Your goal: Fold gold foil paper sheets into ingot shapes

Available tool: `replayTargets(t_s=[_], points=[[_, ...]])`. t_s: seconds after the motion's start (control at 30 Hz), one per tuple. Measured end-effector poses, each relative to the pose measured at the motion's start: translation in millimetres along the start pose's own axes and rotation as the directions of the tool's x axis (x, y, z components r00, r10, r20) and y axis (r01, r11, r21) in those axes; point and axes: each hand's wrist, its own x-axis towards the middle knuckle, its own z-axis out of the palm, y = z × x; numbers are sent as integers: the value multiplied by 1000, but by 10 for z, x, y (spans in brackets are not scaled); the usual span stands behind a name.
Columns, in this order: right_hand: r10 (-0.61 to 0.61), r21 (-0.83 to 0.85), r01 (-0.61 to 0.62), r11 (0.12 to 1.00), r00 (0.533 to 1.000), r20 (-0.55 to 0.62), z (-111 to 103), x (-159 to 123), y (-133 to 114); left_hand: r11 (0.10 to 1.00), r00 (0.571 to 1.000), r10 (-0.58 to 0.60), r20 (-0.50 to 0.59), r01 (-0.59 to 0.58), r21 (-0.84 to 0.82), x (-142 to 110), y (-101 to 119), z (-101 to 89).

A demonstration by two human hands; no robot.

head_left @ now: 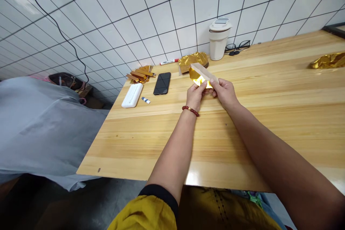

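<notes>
A sheet of gold foil paper [198,76], partly folded and with a pale backing strip along one side, is held up over the table between both hands. My left hand [196,95], with a dark red bead bracelet [191,110] at its wrist, pinches the lower left edge. From the other side, my right hand [225,91] grips the lower right edge, its thumb on top. Both thumbs lie close together on the paper; the fingers underneath are partly hidden. Just behind the hands sits a stack of gold foil paper [194,60].
On the wooden table [151,143] lie a phone [162,83], a white power bank [132,95], a small blue-and-white tube [146,100], folded gold strips [141,74] and a marker [169,61]. A lidded cup [219,39] and glasses [237,47] stand by the wall. More gold foil [329,61] is at right.
</notes>
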Motion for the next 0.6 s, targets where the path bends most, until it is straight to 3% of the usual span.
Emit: replayTargets(t_s=[0.6], points=[[-21,-34,20,999,1000,-1,-2,-22,-10,1000,1000,-6,2,6,-11,26,-26,-17]])
